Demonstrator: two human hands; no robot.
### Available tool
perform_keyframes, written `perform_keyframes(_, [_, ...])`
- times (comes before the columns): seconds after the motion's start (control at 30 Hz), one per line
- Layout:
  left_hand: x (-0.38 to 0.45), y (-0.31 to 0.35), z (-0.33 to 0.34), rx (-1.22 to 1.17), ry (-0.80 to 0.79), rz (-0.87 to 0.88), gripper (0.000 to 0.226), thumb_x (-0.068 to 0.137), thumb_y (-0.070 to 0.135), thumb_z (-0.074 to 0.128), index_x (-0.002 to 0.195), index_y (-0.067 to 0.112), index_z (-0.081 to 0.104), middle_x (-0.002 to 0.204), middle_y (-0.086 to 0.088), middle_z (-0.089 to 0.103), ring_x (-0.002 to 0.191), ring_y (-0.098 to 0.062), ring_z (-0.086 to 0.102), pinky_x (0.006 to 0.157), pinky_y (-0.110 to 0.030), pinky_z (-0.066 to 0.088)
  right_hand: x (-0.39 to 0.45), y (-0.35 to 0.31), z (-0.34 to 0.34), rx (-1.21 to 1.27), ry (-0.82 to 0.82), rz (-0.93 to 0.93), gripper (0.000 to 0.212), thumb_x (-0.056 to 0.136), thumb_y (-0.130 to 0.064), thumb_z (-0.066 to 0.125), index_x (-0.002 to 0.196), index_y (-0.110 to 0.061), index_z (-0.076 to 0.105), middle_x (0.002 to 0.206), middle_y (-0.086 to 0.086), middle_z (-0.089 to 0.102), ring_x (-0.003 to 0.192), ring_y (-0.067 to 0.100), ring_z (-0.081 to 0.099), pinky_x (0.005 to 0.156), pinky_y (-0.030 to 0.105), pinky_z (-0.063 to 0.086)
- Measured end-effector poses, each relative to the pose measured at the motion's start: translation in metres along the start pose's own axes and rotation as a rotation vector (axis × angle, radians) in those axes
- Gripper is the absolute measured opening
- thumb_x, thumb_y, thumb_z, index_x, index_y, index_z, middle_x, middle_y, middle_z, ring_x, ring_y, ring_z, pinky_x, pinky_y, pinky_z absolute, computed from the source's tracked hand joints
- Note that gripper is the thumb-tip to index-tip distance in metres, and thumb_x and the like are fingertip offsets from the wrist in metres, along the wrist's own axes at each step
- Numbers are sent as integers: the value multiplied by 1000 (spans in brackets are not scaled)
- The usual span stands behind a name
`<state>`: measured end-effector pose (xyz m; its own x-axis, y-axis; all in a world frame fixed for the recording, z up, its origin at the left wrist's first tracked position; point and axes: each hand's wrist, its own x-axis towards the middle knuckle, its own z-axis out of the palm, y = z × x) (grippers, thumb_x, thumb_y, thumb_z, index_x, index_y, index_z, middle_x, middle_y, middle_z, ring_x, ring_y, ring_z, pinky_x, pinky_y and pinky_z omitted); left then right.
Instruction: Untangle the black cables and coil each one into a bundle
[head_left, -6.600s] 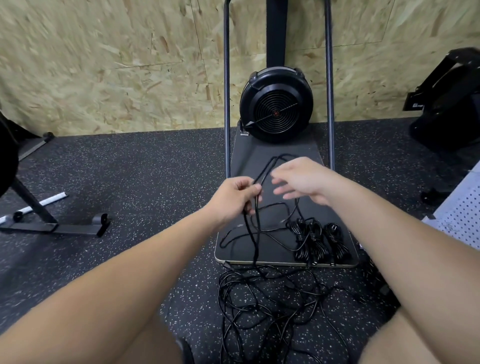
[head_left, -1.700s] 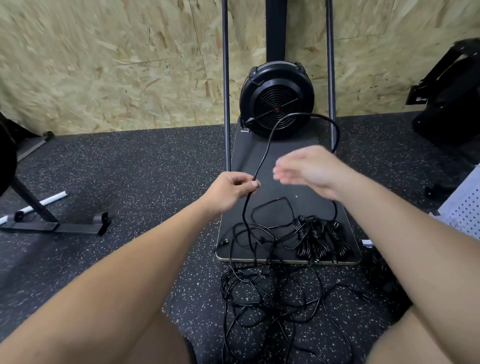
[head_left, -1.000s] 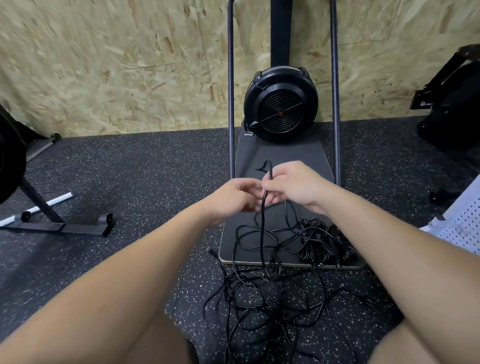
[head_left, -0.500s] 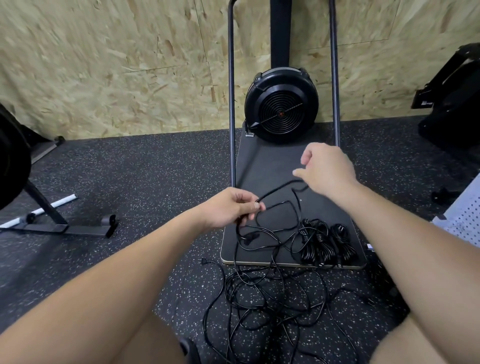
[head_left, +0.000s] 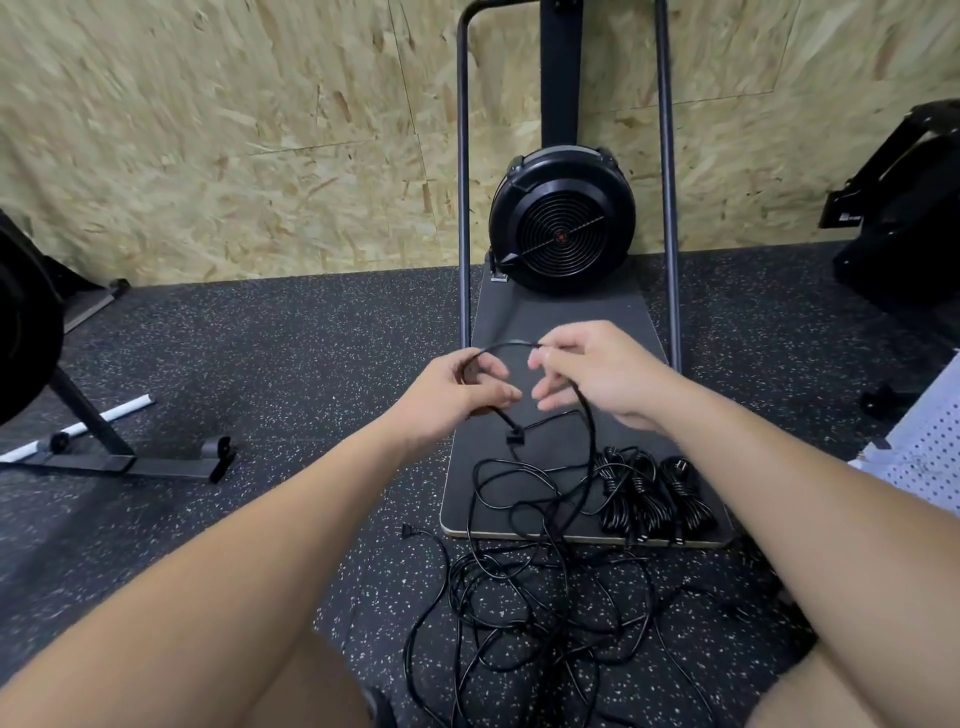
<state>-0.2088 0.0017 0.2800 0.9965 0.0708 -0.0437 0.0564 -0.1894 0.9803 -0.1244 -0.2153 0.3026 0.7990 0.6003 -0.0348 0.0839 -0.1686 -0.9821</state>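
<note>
1. Over on the left there is only gym gear — a black frame (head_left: 104, 447) on the speckled rubber floor (head_left: 291, 374), with a white bar (head_left: 78, 428) lying by it. No cable has strayed that way, so none of the work is there.

2. The left hand (head_left: 457, 389) is clenched around one black cable (head_left: 511, 345) near its end; a short tail with the plug (head_left: 515, 435) hangs just below the fist.

3. From that fist the cable arcs up and across to the right hand (head_left: 597, 374), which pinches it between thumb and forefinger, the other fingers loosely spread. I judge this to be the first loop of a new coil — barely begun, since the rest of the cable drops from the right hand straight down into the heap.

4. Below the hands lies the tangled pile (head_left: 535, 587), spilling off the front edge of the black platform (head_left: 561, 322) onto the floor, one loose plug sticking out at its left. It looks like several cables still knotted together, so most of the work remains.

5. Further right, on the platform's near corner, sit the finished bundles (head_left: 654, 496) — three, as far as I can make out — wound tight and side by side, touching. That much is done.
</note>
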Motion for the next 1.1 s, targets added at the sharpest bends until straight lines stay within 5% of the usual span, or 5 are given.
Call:
perform_keyframes(0.23, [-1,5,9,-18,46,58,40,120,34,43,102,2,57,74,-17,58,70,-30,64,77,-41,59,-11,-17,6,198,-117,115,34,111,-33,64,115,0,65,78,9,57,78,27,69,83,50,67])
perform_keyframes(0.43, [-1,12,23,84,-33,76,30,115,36,57,109,8,53,69,5,44,56,-13,36,51,-26,35,-11,-20,16,187,-48,114,44,114,-38,58,80,-10,59,82,8,68,88,26,73,99,53,65])
perform_keyframes(0.73, [-14,8,50,191,-173,39,35,119,29,45,123,12,76,93,-2,63,78,-23,55,59,-28,42,-3,-46,10,937,232,54,14,109,-7,65,99,0,58,116,32,76,113,45,77,105,55,61])
perform_keyframes(0.87, [-23,16,68,332,-267,108,49,117,46,45,100,9,70,76,3,56,66,-16,48,60,-27,42,-6,-50,5,1071,285,56,30,109,-4,64,84,-12,49,88,22,68,105,44,80,91,52,67])
perform_keyframes(1.1, [-19,20,66,155,-245,144,41,121,34,38,97,5,55,66,-12,59,89,-31,78,90,-41,55,-7,-40,-5,600,179,78,42,108,-47,66,94,-8,67,114,16,78,114,30,79,104,47,61])
